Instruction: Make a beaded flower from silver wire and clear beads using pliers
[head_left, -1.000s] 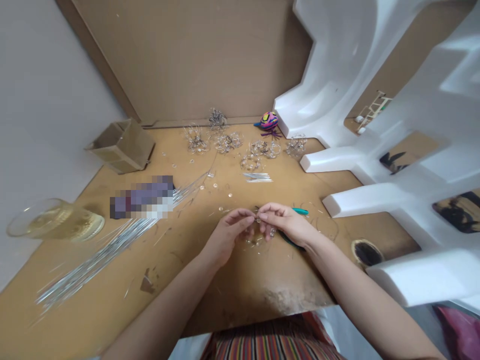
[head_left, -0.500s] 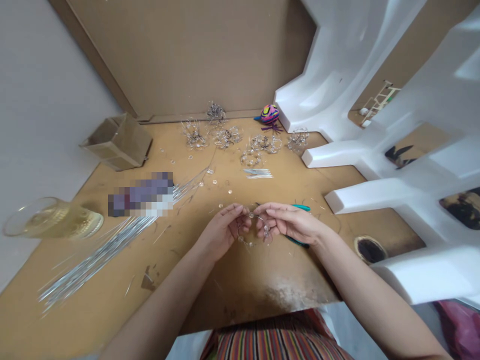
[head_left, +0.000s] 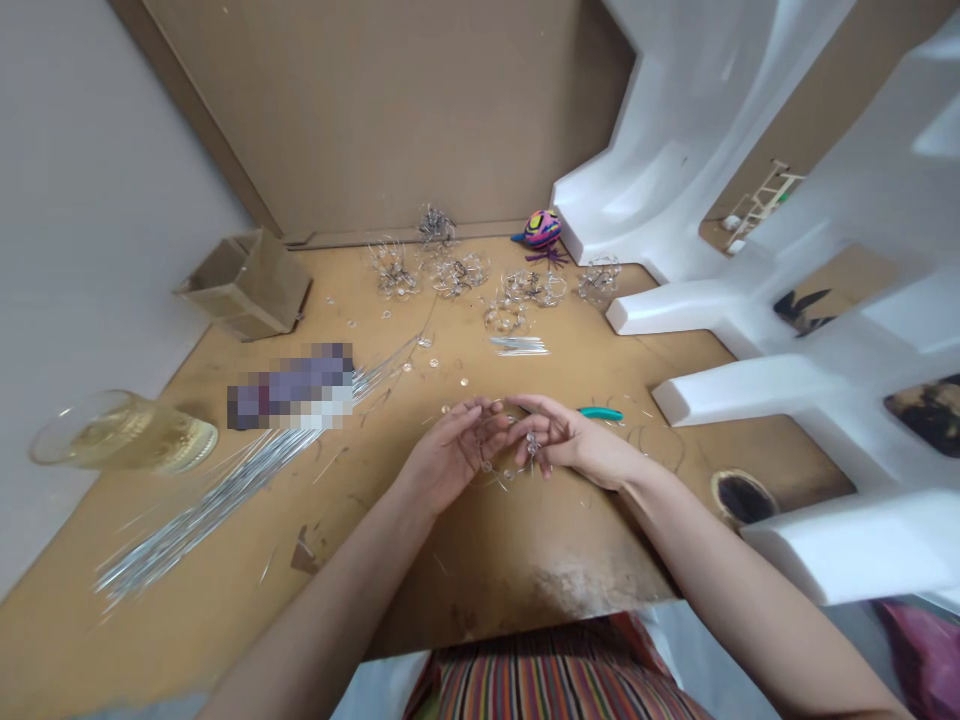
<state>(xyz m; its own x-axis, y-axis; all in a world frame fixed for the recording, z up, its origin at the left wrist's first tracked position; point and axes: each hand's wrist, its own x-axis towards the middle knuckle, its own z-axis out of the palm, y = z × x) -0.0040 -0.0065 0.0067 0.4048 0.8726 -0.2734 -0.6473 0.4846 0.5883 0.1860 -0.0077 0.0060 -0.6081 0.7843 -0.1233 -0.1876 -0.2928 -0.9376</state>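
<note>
Between my two hands is a loop of thin wire with clear beads (head_left: 532, 443). My left hand (head_left: 448, 452) has its fingers curled around the loop's left side. On the other side my right hand (head_left: 566, 440) holds it, and one bead cluster shows against those fingers. The fingertips of both hands nearly meet at the top of the loop, where the exact grip is partly hidden. A tool with a teal handle (head_left: 602, 414) lies behind my right hand, mostly covered by it.
Several beaded wire pieces (head_left: 459, 273) stand at the back, near short cut wires (head_left: 520, 346) and loose beads (head_left: 434, 363). Long wires (head_left: 217, 500), a glass of liquid (head_left: 131, 432) and a cardboard box (head_left: 247, 285) are left. White structure arms (head_left: 720, 390) jut in from the right.
My fingertips drew apart, showing the beaded wire loop, then came closer together again around it. The teal handles became more visible, then the lower one was covered again by my right hand.
</note>
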